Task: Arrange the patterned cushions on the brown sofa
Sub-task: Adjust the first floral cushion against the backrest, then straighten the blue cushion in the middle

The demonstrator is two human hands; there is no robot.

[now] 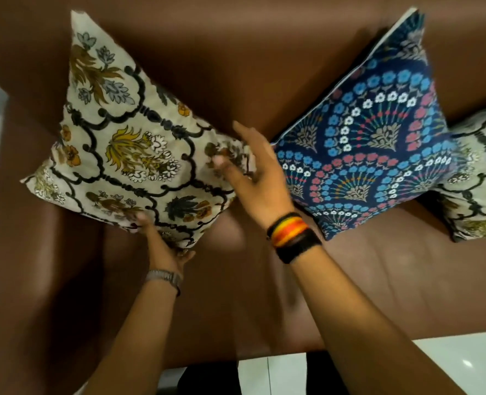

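A cream floral cushion [122,143] with black scrollwork stands on one corner against the back of the brown sofa [236,52] at the left. My left hand [165,243] grips its bottom corner from below. My right hand [253,172] is at the cushion's right corner, fingers spread and blurred, touching the fabric. A navy cushion [378,138] with blue, white and pink flower fans leans on the sofa back to the right. A second cream floral cushion [481,181] lies partly cut off at the right edge.
The sofa's left armrest [36,252] rises beside the cream cushion. The brown seat [378,280] stretches below the cushions. White floor tiles [450,363] show at the bottom right, and a pale wall or floor at the far left.
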